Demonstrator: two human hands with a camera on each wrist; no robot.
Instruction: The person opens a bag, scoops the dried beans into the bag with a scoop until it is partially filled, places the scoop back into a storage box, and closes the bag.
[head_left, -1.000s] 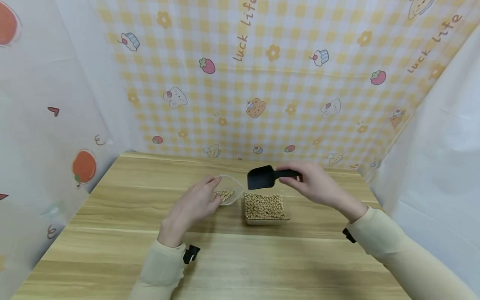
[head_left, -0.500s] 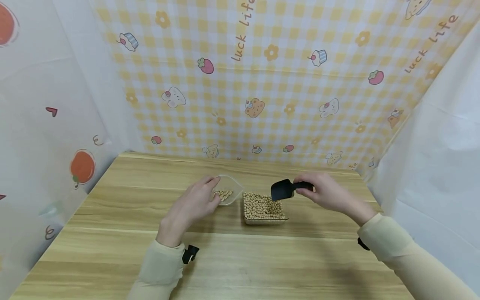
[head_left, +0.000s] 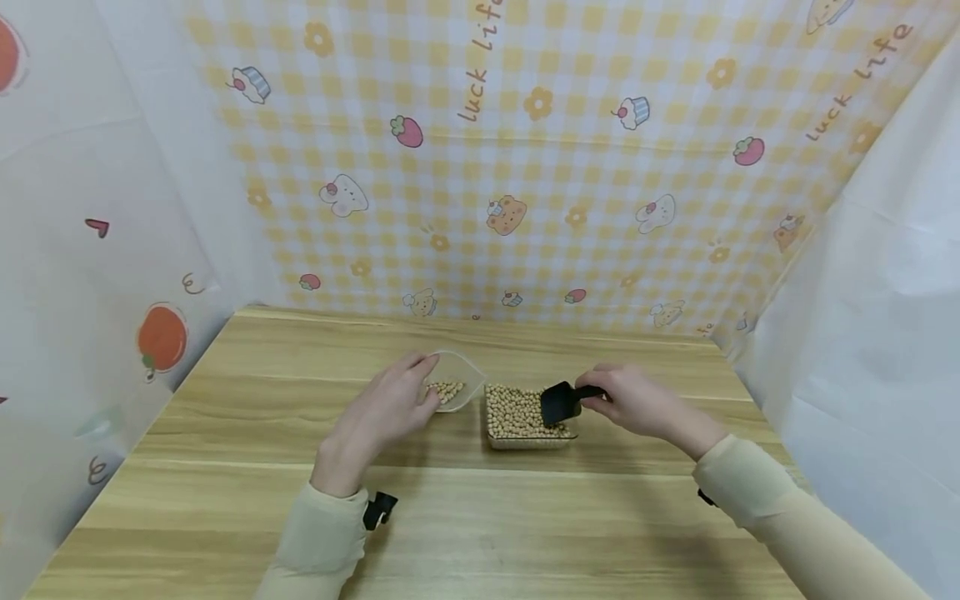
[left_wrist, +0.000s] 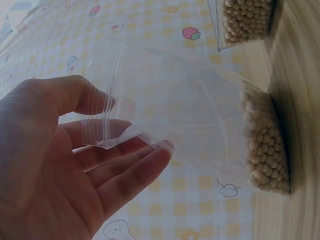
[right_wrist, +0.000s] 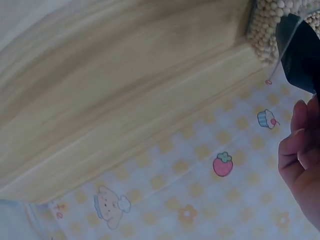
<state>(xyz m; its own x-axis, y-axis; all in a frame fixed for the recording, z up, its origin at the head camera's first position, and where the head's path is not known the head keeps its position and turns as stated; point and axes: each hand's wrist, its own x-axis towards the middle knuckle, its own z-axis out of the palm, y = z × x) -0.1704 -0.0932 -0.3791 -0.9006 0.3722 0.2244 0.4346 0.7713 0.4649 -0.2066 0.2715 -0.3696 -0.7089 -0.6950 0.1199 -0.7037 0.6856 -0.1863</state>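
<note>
A clear plastic bag (head_left: 467, 376) stands upright with chickpea-like beans (left_wrist: 264, 145) in its bottom. My left hand (head_left: 381, 410) holds the bag's rim, thumb and fingers at its edge in the left wrist view. Just right of the bag is a clear rectangular box (head_left: 531, 443) full of the same beans (head_left: 513, 410). My right hand (head_left: 637, 402) grips the handle of a black scoop (head_left: 559, 404); the scoop's blade is tilted down with its tip at the beans on the box's right side. In the right wrist view, the scoop (right_wrist: 299, 55) is over the beans.
The wooden table (head_left: 480, 533) carries the bag and box. Behind it hangs a yellow checked cloth (head_left: 465, 183) with printed cartoons. Pale cloths hang at the left and right sides. A black wrist strap piece (head_left: 379, 510) shows at the left sleeve.
My right hand moved the scoop right and down, from above the box's back edge onto the beans at its right side. My left hand stays on the bag.
</note>
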